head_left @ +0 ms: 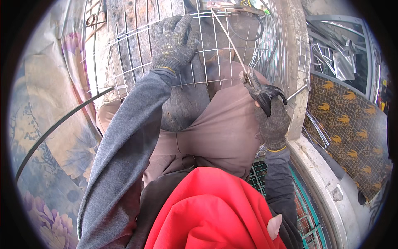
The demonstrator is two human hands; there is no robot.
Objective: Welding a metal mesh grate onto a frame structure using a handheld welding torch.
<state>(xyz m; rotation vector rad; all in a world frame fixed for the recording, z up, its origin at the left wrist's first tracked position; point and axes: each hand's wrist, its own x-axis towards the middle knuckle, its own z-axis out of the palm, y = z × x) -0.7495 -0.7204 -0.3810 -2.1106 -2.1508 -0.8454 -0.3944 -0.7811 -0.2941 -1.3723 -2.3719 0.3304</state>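
My left hand [174, 41], in a grey knitted glove, lies palm down with its fingers stretched over a grid of thin metal wires [215, 49]. The grid rests on a dark, worn wooden board [178, 110] in front of my lap. My right hand [274, 124], gloved too, is closed round a black-handled welding electrode holder [265, 92] above my right knee. A long thin welding rod [230, 39] is clamped in its jaws and slants up and left. The rod's far end is at the grid's far wires; whether it touches them I cannot tell.
A clamp-like metal tool [236, 7] lies at the far edge beside a cable. Loose wires [273, 45] are bundled right of the grid. A hammer-like tool [300, 89] sits near my right hand. Metal scraps [344, 62] lie far right; a teal wire rack [309, 216] stands below my right arm.
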